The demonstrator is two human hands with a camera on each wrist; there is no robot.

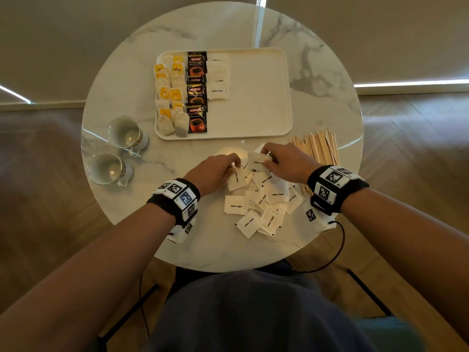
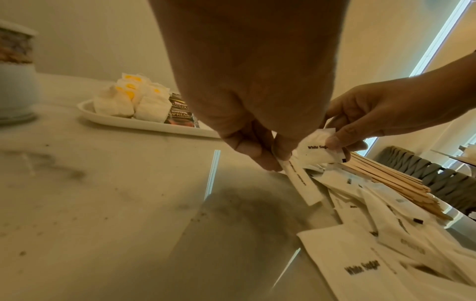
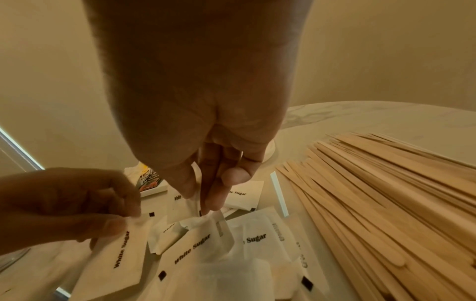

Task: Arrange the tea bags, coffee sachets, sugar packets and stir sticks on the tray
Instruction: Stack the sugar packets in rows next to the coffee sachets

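On the left part of the white tray (image 1: 264,97) lie rows of tea bags (image 1: 168,97), coffee sachets (image 1: 197,92) and sugar packets (image 1: 218,77). Several loose sugar packets (image 1: 261,204) are heaped on the table in front of it, with a fan of wooden stir sticks (image 1: 319,148) to their right. My left hand (image 1: 234,167) pinches one sugar packet (image 2: 301,183) by its end at the pile's near-left edge. My right hand (image 1: 265,154) pinches another packet (image 2: 316,150), lifted just above the pile.
Two empty cups (image 1: 124,132) (image 1: 105,167) stand left of the tray. The round marble table (image 1: 330,72) ends close behind my wrists. The tray's right half is bare. A black cable (image 1: 340,247) hangs off my right wrist.
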